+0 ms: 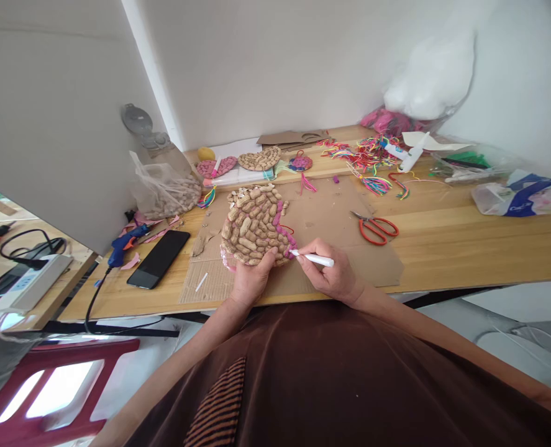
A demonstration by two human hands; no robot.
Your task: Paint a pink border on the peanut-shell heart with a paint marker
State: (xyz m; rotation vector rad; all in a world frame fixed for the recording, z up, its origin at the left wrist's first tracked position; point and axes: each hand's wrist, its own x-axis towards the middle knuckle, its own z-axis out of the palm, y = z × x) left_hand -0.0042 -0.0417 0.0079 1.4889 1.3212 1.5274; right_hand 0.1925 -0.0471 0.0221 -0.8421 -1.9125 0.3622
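A rounded craft piece covered in peanut shells (254, 226) lies on a cardboard sheet (331, 217) on the wooden table. Part of its right edge is coloured pink. My left hand (251, 279) grips the piece's near edge, fingers closed over it. My right hand (328, 273) pinches a white marker pen (312, 259), whose tip touches the pink shells at the piece's lower right edge.
Red scissors (377, 228) lie right of the piece. A black phone (158, 259) and blue glue gun (126, 243) sit left. A bag of peanuts (168, 189), smaller shell pieces (259, 159), coloured strings (368, 155) and plastic bags (512, 195) crowd the back and right. A red stool (46, 385) stands lower left.
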